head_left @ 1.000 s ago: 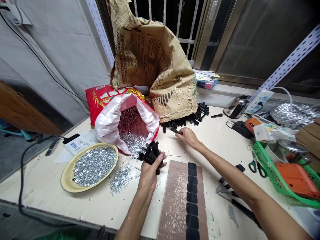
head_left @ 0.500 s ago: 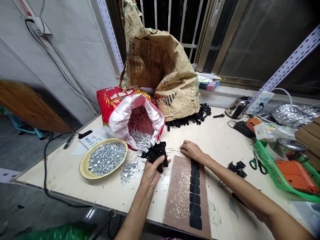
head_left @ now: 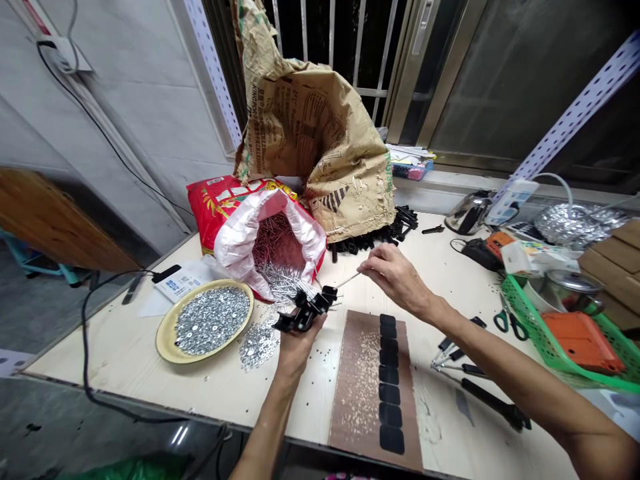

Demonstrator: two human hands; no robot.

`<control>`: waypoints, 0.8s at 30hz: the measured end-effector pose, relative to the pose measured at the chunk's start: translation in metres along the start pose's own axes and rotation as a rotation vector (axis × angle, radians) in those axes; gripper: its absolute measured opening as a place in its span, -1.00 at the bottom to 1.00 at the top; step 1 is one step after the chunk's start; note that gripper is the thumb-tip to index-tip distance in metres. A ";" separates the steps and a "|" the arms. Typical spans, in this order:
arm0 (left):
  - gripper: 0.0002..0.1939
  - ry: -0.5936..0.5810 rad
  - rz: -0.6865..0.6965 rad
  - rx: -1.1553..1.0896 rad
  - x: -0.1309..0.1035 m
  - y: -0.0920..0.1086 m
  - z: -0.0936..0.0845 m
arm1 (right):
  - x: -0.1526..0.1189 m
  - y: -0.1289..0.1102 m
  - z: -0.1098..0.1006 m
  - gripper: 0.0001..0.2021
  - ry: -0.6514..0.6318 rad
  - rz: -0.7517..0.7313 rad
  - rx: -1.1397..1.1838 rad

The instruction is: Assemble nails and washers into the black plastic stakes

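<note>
Several black plastic parts [head_left: 305, 312] are held in my left hand [head_left: 299, 343], above the table and beside a scatter of washers [head_left: 259, 341]. To the right, my right hand [head_left: 395, 277] pinches one end of a thin metal rod [head_left: 347, 280]. The rod's other end meets the black parts; whether it is inside one is too small to tell. Behind the left hand, more metal rods [head_left: 286, 283] spill from the mouth of a red and white bag [head_left: 230, 233]. A brown board [head_left: 357, 393] with a row of black pads [head_left: 390, 393] lies below my right hand.
A yellow plate [head_left: 165, 343] of washers stands left. A torn paper sack [head_left: 350, 193] with black parts [head_left: 405, 223] under it is at the back. Right are black-handled metal pieces [head_left: 493, 400], scissors [head_left: 509, 320], a green basket [head_left: 550, 360] and a kettle [head_left: 467, 213].
My right hand has risen from the tabletop, with the rod now lifted and slanting down to the black parts. My left hand has turned those parts. The view has shifted slightly.
</note>
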State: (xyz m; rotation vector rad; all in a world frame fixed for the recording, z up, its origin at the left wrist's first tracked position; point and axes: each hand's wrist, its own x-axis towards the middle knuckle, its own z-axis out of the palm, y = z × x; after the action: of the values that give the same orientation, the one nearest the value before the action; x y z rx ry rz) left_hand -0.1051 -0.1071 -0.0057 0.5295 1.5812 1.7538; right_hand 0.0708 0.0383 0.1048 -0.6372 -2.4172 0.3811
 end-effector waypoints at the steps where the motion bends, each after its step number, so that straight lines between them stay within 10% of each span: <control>1: -0.58 -0.004 -0.005 0.003 0.000 0.000 0.000 | 0.003 -0.005 0.001 -0.80 0.015 0.017 0.057; 6: -0.63 -0.053 0.000 -0.098 -0.001 -0.002 0.000 | 0.001 -0.013 0.016 -0.79 -0.154 0.116 0.354; 17: -0.65 0.039 0.093 0.138 0.004 0.014 -0.004 | 0.013 -0.019 -0.004 -0.75 -0.182 -0.321 -0.229; 24: -0.57 -0.063 -0.007 0.045 0.006 0.001 -0.014 | 0.031 -0.019 0.011 -0.79 -0.333 -0.357 0.328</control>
State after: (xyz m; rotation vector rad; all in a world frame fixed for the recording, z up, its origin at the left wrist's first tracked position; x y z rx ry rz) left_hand -0.1188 -0.1121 -0.0080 0.5944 1.5802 1.6833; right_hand 0.0360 0.0368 0.1192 0.0079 -2.6255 0.7562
